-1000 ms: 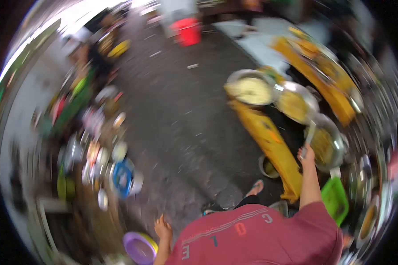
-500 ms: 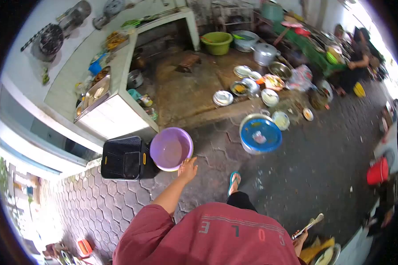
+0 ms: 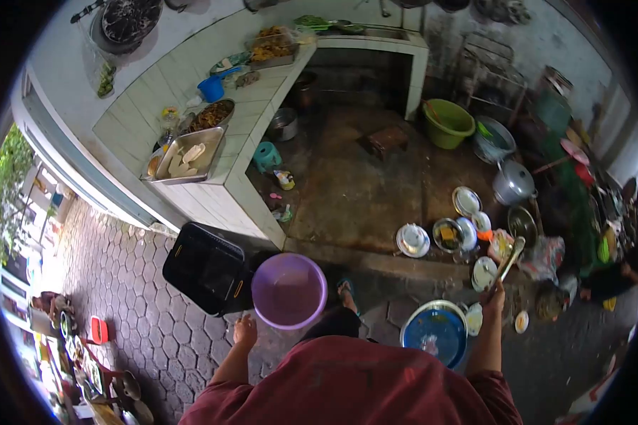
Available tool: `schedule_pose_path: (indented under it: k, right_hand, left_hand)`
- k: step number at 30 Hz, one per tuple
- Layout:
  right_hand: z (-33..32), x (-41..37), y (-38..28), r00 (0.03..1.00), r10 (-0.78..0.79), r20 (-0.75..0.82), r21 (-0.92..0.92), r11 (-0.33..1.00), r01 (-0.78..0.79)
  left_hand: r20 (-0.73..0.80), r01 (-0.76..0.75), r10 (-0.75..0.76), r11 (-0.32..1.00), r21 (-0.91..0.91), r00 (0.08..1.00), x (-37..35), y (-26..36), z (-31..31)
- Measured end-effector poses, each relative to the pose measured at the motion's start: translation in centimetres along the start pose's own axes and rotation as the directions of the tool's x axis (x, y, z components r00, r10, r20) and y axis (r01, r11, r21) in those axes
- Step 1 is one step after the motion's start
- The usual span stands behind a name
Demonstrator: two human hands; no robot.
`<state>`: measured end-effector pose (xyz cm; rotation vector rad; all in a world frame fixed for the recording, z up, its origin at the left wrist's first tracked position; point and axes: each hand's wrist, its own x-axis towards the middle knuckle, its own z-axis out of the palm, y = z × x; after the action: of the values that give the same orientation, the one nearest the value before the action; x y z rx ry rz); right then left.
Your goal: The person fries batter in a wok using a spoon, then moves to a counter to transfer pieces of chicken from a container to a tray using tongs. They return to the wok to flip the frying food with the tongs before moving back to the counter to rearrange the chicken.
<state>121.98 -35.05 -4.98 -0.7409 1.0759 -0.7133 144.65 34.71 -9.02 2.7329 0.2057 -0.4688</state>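
My left hand hangs low over the paving, fingers loosely bent and apart, with nothing seen in it. It is nearest to the purple basin on its right and the black plastic crate above it. In my right hand, raised in front of me, is a long metal serving spoon with its bowl end up. Below and left of that hand a pot with a blue lid or tray stands on the ground.
A tiled counter holds a steel tray, food dishes and a blue dipper. Plates, a lidded pot and a green basin stand on the raised floor. Another person's arm shows at far right.
My right hand has risen from low at my side to in front of me with the spoon. My left hand has moved away from the purple basin's rim. The view has shifted.
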Motion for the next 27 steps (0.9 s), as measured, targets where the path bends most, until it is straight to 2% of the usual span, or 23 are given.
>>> schedule_pose_path:
  k: [1,2,3,4,5,7,9,10,11,12,13,14,16,17,18,19,20,21,22,23,24,25,27]
  right_hand:
    - [3.0,2.6,0.3,1.000,0.002,0.014,-0.013,1.000,-0.002]
    - [5.9,5.0,0.9,0.992,0.018,0.126,0.013,1.000,-0.020]
    - [9.4,7.5,0.4,0.970,0.016,0.244,0.044,0.999,-0.027]
    - [14.3,8.6,-0.5,0.963,-0.009,0.270,0.054,0.998,-0.006]
    - [18.5,7.7,-1.3,0.962,0.040,0.270,0.013,0.999,-0.045]
    - [20.2,8.0,-2.6,0.967,0.136,0.216,-0.089,0.989,-0.120]
    - [23.5,12.4,-1.9,0.976,0.086,0.200,-0.167,0.985,-0.053]
    - [23.5,16.8,-1.1,0.987,0.125,0.102,-0.088,0.989,-0.116]
    - [25.8,17.2,-2.0,0.990,0.120,0.078,-0.163,0.981,-0.106]
    - [28.9,16.1,-3.9,0.993,0.109,0.055,-0.241,0.966,-0.093]
    - [32.1,15.5,-5.1,0.998,0.028,0.063,-0.316,0.949,-0.006]
    - [34.3,16.9,-6.0,0.998,0.031,0.062,-0.326,0.945,-0.010]
    - [39.2,20.4,-7.2,0.990,0.116,0.080,-0.511,0.857,-0.060]
    - [42.3,22.2,-7.5,0.986,0.044,0.160,-0.586,0.808,0.059]
    - [45.4,25.3,-8.0,0.974,0.074,0.212,-0.626,0.776,0.077]
    - [49.6,26.7,-8.3,0.974,0.074,0.212,-0.676,0.731,0.092]
    - [54.8,28.2,-9.1,0.972,0.059,0.228,-0.721,0.681,0.128]
    - [60.3,28.9,-9.3,0.957,0.031,0.287,-0.686,0.705,0.183]
    - [64.7,32.3,-9.0,0.925,0.062,0.376,-0.704,0.668,0.241]
    - [68.1,34.6,-8.1,0.891,0.113,0.439,-0.723,0.633,0.276]
    - [73.0,34.2,-8.4,0.849,0.185,0.496,-0.706,0.655,0.269]
    - [79.4,33.5,-8.6,0.790,0.238,0.564,-0.677,0.682,0.278]
    - [90.0,33.2,-8.3,0.727,0.231,0.647,-0.680,0.605,0.414]
  left_hand:
    - [-0.032,0.020,-0.022,0.999,-0.049,0.999,1.9,2.2,-0.7]
    - [-0.032,0.033,-0.035,0.998,-0.054,0.999,3.7,3.5,-0.8]
    - [-0.090,-0.026,0.024,0.999,-0.021,0.996,6.2,5.6,-0.8]
    - [-0.163,-0.091,0.091,0.996,0.009,0.982,10.1,8.5,-1.3]
    - [-0.137,-0.087,0.090,0.996,0.025,0.987,13.5,11.2,-1.7]
    - [-0.240,-0.296,0.270,0.952,-0.080,0.932,19.0,18.9,-5.1]
    - [-0.346,-0.405,0.387,0.914,0.023,0.855,25.0,26.5,-8.4]
    - [-0.384,-0.442,0.434,0.894,0.073,0.815,28.0,30.2,-10.6]
    - [-0.470,-0.485,0.485,0.865,0.131,0.737,31.0,33.4,-12.4]
    - [-0.515,-0.512,0.474,0.855,0.079,0.714,33.8,36.2,-14.5]
    - [-0.557,-0.539,0.460,0.842,0.025,0.692,36.6,38.7,-16.4]
    - [-0.599,-0.460,0.419,0.883,0.094,0.682,39.5,41.0,-17.9]
    - [-0.641,-0.406,0.374,0.908,0.105,0.670,46.2,43.8,-19.8]
    - [-0.673,-0.324,0.290,0.943,0.080,0.681,49.5,45.1,-20.7]
    - [-0.700,-0.236,0.204,0.970,0.053,0.685,52.4,45.9,-21.3]
    - [-0.697,-0.220,0.194,0.974,0.054,0.690,54.4,46.0,-21.6]
    - [-0.729,-0.135,0.073,0.990,-0.027,0.681,56.5,46.8,-21.9]
    - [-0.755,-0.054,-0.049,0.992,-0.112,0.654,58.6,48.2,-22.5]
    - [-0.757,-0.038,-0.061,0.993,-0.112,0.650,60.5,49.0,-22.5]
    - [-0.766,0.044,-0.127,0.991,-0.128,0.630,61.5,48.6,-22.0]
    - [-0.774,0.125,-0.195,0.981,-0.150,0.602,62.1,48.1,-21.6]
    - [-0.776,0.138,-0.204,0.979,-0.152,0.596,62.5,48.3,-22.0]
    - [-0.736,0.269,-0.305,0.948,-0.172,0.604,62.6,49.4,-22.1]
